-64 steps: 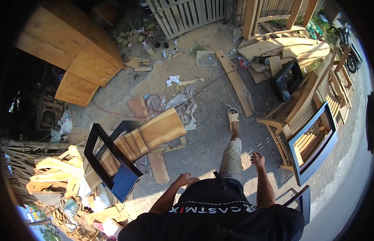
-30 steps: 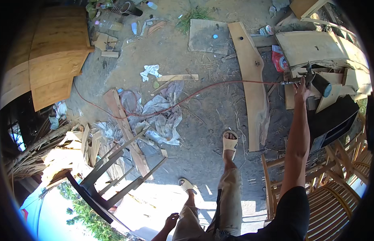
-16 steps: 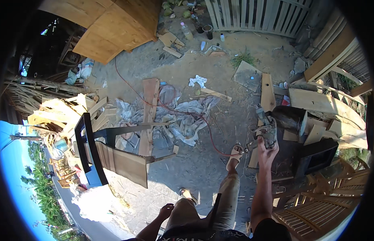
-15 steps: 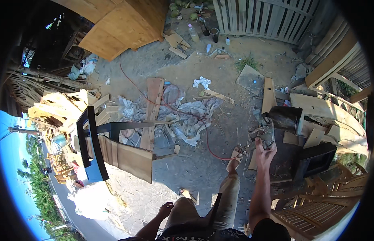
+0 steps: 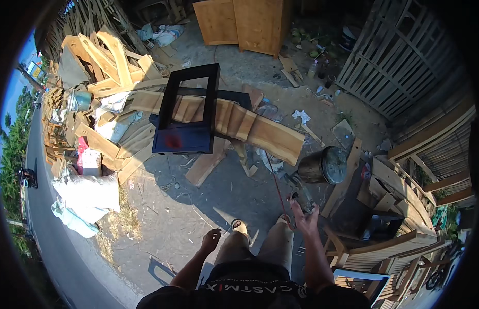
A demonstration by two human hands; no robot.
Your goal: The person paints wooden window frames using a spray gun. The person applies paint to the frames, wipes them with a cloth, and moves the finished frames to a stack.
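The right hand [image 5: 306, 216] is clamped on the spray gun [image 5: 304, 194], whose dark pot [image 5: 315, 167] lies beyond the grip; whether the left hand [image 5: 211, 240] is closed, I cannot tell.

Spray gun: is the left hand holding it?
No, the right hand grips the spray gun, while the left hand is well apart from it, beside the person's leg.
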